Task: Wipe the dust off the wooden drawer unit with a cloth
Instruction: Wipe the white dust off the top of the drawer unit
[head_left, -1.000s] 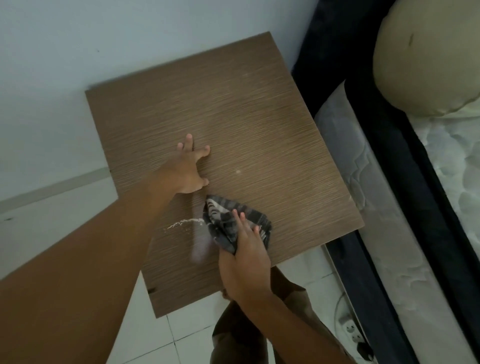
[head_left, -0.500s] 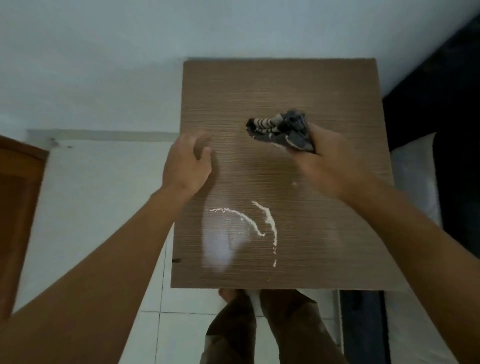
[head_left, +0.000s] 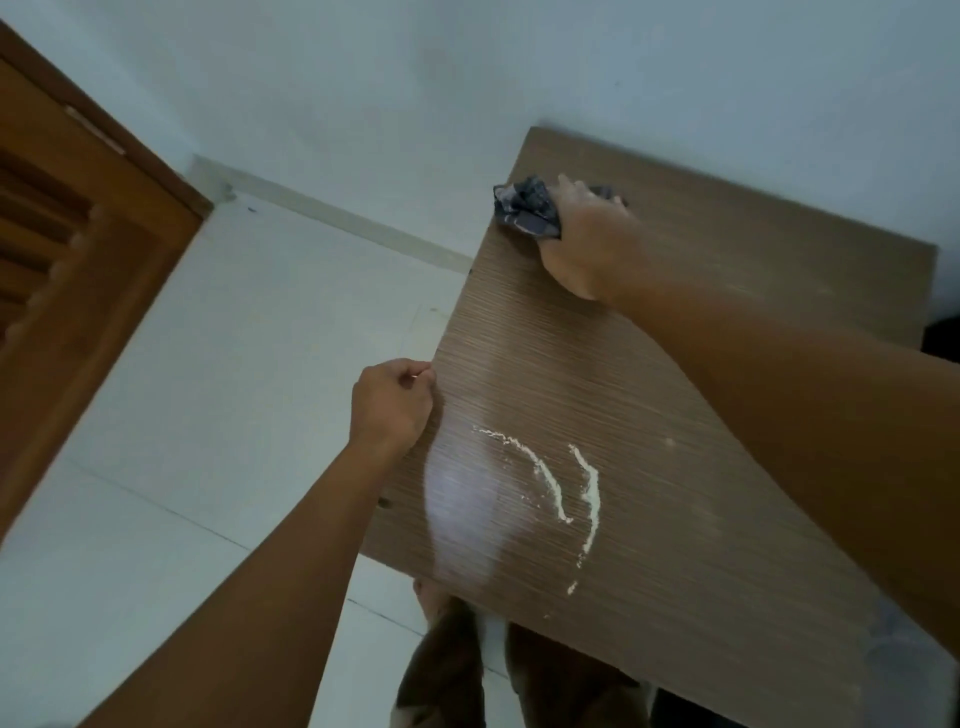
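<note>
The brown wood-grain top of the drawer unit (head_left: 727, 322) fills the right half of the head view. My right hand (head_left: 584, 241) grips a crumpled grey striped cloth (head_left: 524, 208) and presses it on the top near the far left corner. My left hand (head_left: 392, 408) sits at the unit's left edge with its fingers curled, holding nothing that I can see. Two curved lines of white dust (head_left: 566, 488) and a pale smear (head_left: 462, 509) lie on the top near the front edge.
A pale wall (head_left: 467, 78) runs behind the unit. A brown wooden door (head_left: 67, 249) stands at the left. White floor tiles (head_left: 182, 467) lie to the left of the unit, and my legs (head_left: 519, 675) stand below its front edge.
My right hand has carried the cloth from the middle of the top out to the far left corner. My left hand has slid off the top to its left edge and curled. The view has swung left.
</note>
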